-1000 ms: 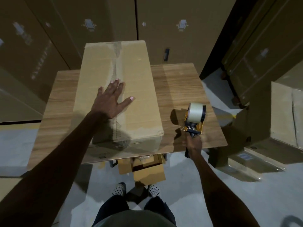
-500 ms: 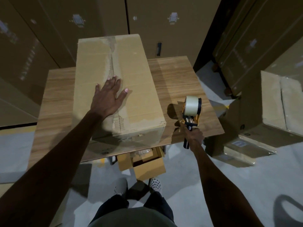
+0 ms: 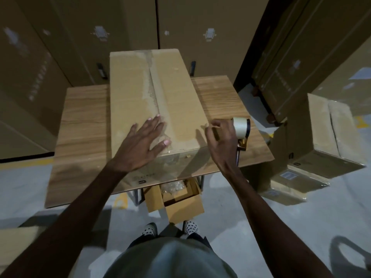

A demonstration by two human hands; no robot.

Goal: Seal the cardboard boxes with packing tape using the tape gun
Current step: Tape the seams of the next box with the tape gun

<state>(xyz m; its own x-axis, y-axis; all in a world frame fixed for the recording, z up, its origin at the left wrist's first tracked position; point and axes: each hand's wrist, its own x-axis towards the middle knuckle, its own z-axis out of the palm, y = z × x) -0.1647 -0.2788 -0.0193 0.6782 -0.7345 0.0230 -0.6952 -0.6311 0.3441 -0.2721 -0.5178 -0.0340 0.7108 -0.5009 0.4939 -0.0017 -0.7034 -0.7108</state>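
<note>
A long cardboard box (image 3: 176, 91) lies lengthwise on the wooden table (image 3: 84, 121), with a strip of tape down its centre seam. My left hand (image 3: 144, 145) rests flat, fingers spread, on the box's top near the front end. The tape gun (image 3: 241, 128), carrying a white tape roll, stands on the table just right of the box. My right hand (image 3: 222, 141) hovers in front of the gun by the box's right front corner with its fingers loosely curled. The gun's handle shows free beside that wrist.
A small open carton (image 3: 180, 203) sits on the floor under the table's front edge, by my feet. A taped box (image 3: 329, 141) sits on flat cartons (image 3: 291, 177) to the right. Tall cartons (image 3: 200, 27) wall in the back and both sides.
My right hand let go of the tape gun's handle and moved left toward the box's corner. The gun now stands on the table. My left hand stayed flat on the box.
</note>
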